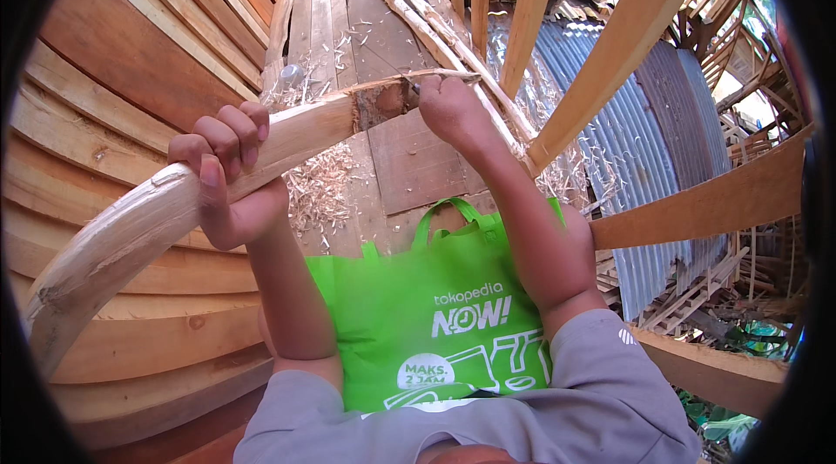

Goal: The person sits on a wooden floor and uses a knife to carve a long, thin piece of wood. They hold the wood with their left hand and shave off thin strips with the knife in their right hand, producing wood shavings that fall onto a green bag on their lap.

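Observation:
A long curved piece of pale wood (300, 133), mostly stripped of bark, crosses from the lower left up to the middle. A patch of brown bark (379, 105) shows near its far end. My left hand (231, 155) is wrapped round the wood, with the fingers over the top and the thumb below. At the far end my right hand (453, 111) is closed in a fist close to the wood. A thin dark tool (414, 88) pokes out from that fist on its left side; most of it is hidden by the fingers. Over my lap lies a green bag (392, 290).
Wood shavings (322, 190) are scattered over the plank floor (331, 20). Two stripped poles (435, 24) lie ahead. Curved planking (113, 116) rises on the left. Upright timbers (610, 37) stand on the right, before corrugated metal sheets (610, 124). A clear cup (292, 75) sits among shavings.

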Demonstrator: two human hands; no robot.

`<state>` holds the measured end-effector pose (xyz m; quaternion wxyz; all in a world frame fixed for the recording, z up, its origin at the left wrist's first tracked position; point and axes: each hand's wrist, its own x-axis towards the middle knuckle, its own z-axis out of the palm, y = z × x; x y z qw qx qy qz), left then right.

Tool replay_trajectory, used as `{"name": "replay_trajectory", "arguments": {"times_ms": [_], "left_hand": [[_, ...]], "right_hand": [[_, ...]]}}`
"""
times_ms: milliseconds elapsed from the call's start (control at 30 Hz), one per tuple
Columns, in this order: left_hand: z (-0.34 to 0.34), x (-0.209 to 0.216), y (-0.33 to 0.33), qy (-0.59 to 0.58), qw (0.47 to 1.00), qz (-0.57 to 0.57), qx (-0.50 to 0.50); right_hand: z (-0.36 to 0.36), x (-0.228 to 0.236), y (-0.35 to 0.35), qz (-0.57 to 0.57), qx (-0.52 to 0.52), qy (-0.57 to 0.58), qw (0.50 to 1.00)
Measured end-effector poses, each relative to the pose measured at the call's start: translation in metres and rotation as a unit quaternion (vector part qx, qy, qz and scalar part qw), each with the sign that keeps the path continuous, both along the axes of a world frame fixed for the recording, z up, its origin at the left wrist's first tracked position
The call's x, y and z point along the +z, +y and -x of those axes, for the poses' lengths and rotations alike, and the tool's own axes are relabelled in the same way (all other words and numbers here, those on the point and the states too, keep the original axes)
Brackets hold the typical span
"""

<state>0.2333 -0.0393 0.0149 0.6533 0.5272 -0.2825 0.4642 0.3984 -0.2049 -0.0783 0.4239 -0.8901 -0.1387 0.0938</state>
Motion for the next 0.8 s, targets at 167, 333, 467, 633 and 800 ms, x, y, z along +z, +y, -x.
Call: {"name": "replay_trajectory", "arguments": {"times_ms": [167,333,467,633,800], "left_hand": [[-0.003,0.001,-0.005,0.001,1.0,0.013,0.014],[0.0,-0.004,0.002,-0.004,1.0,0.002,0.014],[-0.002,0.001,-0.003,-0.007,1.0,-0.002,0.009],[0.0,-0.002,0.011,-0.017,0.999,-0.03,-0.035],[0.002,-0.003,0.008,-0.011,0.999,-0.032,-0.026]], "right_hand": [[0.003,0.001,-0.009,0.004,-0.051,-0.044,0.998],[0.013,0.018,-0.002,0.033,-0.017,-0.008,0.999],[-0.035,-0.028,-0.025,0.03,-0.036,-0.006,0.999],[-0.008,-0.011,0.006,0.052,0.085,-0.081,0.992],[0.01,0.013,0.004,0.006,0.051,-0.073,0.996]]}}
